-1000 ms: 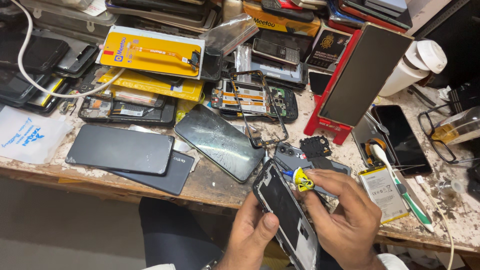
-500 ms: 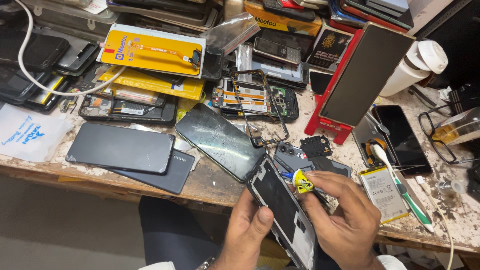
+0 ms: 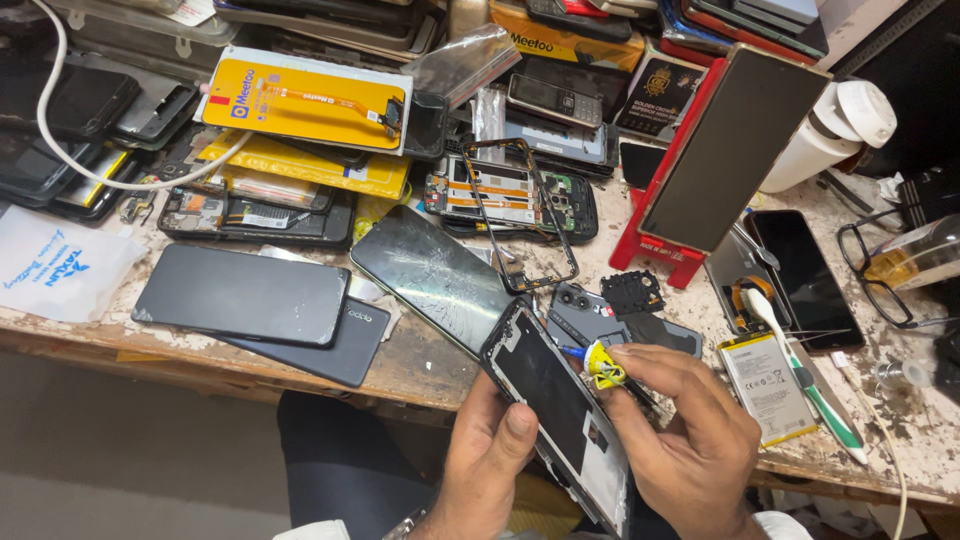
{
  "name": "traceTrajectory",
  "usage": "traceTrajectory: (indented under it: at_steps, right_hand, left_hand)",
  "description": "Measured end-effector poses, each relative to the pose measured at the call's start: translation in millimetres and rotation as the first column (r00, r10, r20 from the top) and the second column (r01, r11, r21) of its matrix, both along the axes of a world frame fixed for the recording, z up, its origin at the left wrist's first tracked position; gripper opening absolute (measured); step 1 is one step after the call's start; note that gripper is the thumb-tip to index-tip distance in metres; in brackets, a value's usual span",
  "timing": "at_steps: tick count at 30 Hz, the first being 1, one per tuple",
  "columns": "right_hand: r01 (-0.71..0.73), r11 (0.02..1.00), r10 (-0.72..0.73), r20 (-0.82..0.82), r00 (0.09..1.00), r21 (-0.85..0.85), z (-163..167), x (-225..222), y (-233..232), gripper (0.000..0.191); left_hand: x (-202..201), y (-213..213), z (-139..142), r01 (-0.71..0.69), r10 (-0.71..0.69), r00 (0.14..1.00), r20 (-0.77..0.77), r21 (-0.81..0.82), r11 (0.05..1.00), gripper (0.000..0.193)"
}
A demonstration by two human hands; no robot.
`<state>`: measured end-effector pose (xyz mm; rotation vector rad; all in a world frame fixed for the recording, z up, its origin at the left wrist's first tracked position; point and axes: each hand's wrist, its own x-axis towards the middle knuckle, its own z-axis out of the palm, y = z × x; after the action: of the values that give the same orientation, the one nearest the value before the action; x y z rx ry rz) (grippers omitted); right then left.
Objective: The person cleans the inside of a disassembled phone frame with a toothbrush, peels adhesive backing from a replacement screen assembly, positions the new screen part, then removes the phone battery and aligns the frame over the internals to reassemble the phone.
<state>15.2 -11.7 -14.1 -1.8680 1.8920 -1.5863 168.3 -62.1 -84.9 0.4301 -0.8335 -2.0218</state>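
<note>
Gripping an opened phone [image 3: 560, 410] in left hand [image 3: 490, 455]; right hand [image 3: 680, 430] pinches yellow-taped tool [image 3: 603, 365] against it; back already off, insides still in.

Worn, paint-chipped wooden workbench [image 3: 420, 365] above a plain grey floor [image 3: 120, 450], evenly lit.

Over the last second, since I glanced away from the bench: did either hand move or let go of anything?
Hardly anything changed. The left hand still grips the opened phone, tilted as before; the right hand still pinches the small yellow-wrapped tool at its edge. The cracked screen and battery lie where they were.
</note>
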Motion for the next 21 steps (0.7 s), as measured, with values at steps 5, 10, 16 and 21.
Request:
traceTrajectory:
  at_steps: [5,10,16,21]
  right_hand:
    - [0.019,1.000,-0.019,-0.010,1.000,0.021,2.7,-1.6,2.0,0.033]
    - [0.011,1.000,-0.011,-0.006,1.000,0.018,11.4,-0.5,1.2,0.034]
    - [0.029,0.999,-0.028,-0.026,0.999,0.019,10.8,0.2,0.8,0.032]
    - [0.028,0.999,-0.028,-0.011,1.000,0.017,6.0,-0.3,3.5,0.032]
  left_hand:
    - [0.2,-1.2,2.5,-0.002,0.002,1.000,0.013,-0.013,1.000,0.079]
    - [1.0,-3.7,9.1,-0.001,0.002,1.000,0.008,-0.028,1.000,0.078]
    - [2.7,-5.4,9.5,0.047,-0.044,0.998,-0.052,0.059,0.997,0.077]
    - [1.5,-2.5,4.2,0.049,-0.048,0.998,-0.033,0.051,0.997,0.077]
